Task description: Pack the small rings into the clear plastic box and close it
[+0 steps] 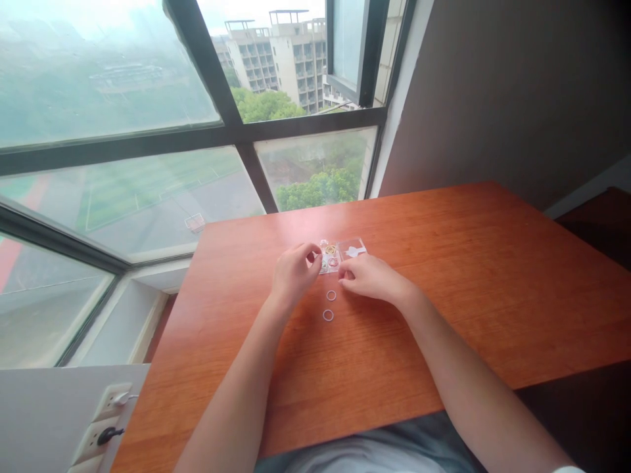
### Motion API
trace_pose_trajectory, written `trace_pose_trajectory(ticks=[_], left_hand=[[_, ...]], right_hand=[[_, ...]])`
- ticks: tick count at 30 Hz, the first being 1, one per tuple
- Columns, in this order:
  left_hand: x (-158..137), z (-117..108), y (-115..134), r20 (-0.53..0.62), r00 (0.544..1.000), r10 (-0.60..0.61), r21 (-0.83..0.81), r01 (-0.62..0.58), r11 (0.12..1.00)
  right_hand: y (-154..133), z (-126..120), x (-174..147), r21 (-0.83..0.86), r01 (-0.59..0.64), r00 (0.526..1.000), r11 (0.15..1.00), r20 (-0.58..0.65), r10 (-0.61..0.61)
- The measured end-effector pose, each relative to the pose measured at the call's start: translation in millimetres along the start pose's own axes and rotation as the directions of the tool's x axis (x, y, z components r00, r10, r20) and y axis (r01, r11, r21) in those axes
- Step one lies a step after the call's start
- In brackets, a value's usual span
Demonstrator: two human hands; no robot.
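A small clear plastic box (331, 261) with compartments lies on the table, holding several coloured rings that look like small hair ties. Its transparent lid (352, 247), with a white label, is folded open to the right. At the box's left edge, my left hand (297, 270) is curled, thumb and fingertips closed on that side. My right hand (367, 274) is at the front of the lid, fingertips pinched together; whatever is between them is too small to make out. Nearer to me lie two loose white rings, an upper ring (331, 295) and a lower ring (328, 315).
The brown wooden table (473, 276) runs wide to the right, its front edge close to my body. Large framed windows (236, 135) stand along the back and left. Wall sockets (101, 437) with plugs are at the lower left, below the tabletop.
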State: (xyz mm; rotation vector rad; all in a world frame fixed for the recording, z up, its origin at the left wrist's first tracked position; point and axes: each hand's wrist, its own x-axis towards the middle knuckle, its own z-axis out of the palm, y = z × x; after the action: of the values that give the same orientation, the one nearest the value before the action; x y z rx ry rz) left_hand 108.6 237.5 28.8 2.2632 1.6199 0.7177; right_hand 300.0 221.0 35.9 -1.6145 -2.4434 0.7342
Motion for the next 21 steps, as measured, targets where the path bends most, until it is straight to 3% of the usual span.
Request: trace_pose_trajectory(ticks=[5,10,16,21], left_hand=[[-3.1,-20.3,1.4,0.135,0.99,0.026,0.063,-0.035,0.997],[-11.8,-41.7,9.9,0.346,0.936,0.065,0.106,-0.108,0.989],[-19.4,-40.2,7.5,0.468,0.884,-0.023,0.159,-0.058,0.985],[-20.1,-38.0,8.3,0.52,0.853,-0.05,0.193,-0.06,0.979]], right_hand=[[-9.1,6.0,-0.7,-0.048,0.001,1.0,0.999,0.019,0.0],[-22.2,16.1,0.6,-0.2,-0.024,0.999,0.979,0.032,0.031],[-32.2,23.3,2.2,-0.29,-0.042,0.998,0.956,0.034,0.054],[-27.7,21.9,2.5,-0.245,-0.016,1.0,0.969,0.022,0.022]])
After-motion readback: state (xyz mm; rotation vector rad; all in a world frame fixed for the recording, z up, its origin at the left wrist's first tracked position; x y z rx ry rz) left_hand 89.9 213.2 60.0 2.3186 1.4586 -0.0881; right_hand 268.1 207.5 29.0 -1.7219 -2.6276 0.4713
